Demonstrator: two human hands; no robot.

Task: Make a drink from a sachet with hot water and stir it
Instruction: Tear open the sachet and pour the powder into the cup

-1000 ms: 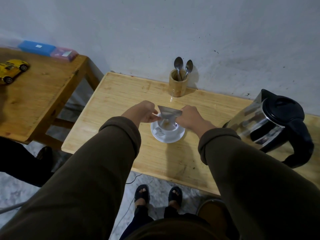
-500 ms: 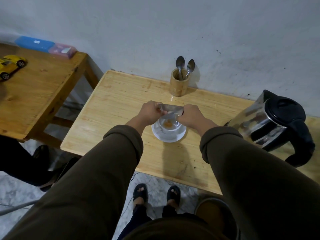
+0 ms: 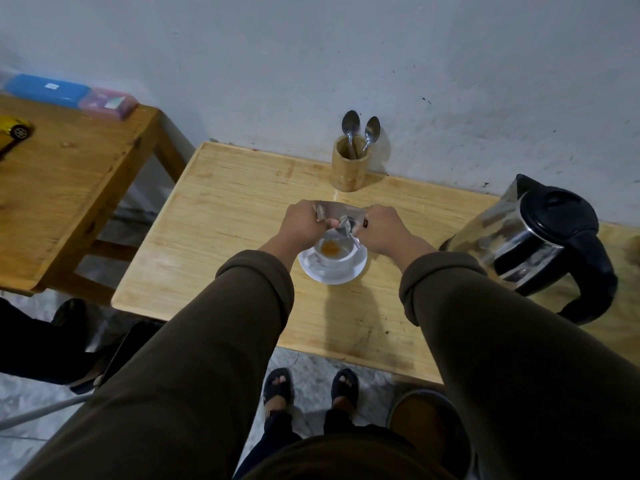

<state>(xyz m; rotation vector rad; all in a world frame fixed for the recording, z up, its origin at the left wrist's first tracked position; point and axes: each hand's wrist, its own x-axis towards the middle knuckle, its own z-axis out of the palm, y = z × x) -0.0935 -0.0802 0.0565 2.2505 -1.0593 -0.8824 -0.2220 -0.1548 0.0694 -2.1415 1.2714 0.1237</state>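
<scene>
A white cup [image 3: 341, 258] stands on a white saucer [image 3: 311, 270] in the middle of the light wooden table [image 3: 221, 230]. Orange-brown powder [image 3: 330, 248] lies in the bottom of the cup. A silver sachet [image 3: 341, 214] is stretched flat just above the cup's far rim. My left hand [image 3: 303, 223] grips its left end and my right hand [image 3: 379, 226] grips its right end. A torn corner of the sachet points down into the cup. The steel kettle [image 3: 526, 242] with a black lid and handle stands to the right.
A bamboo holder [image 3: 348, 164] with two spoons [image 3: 360, 131] stands at the wall behind the cup. A second wooden table [image 3: 69, 188] at the left carries a blue box [image 3: 46, 90], a pink box and a yellow toy car [image 3: 15, 128]. A round bin [image 3: 427, 422] sits on the floor below.
The sachet has been lowered and pulled flat over the cup. Orange-brown powder now lies in the cup, where none showed a second ago. My head has moved closer.
</scene>
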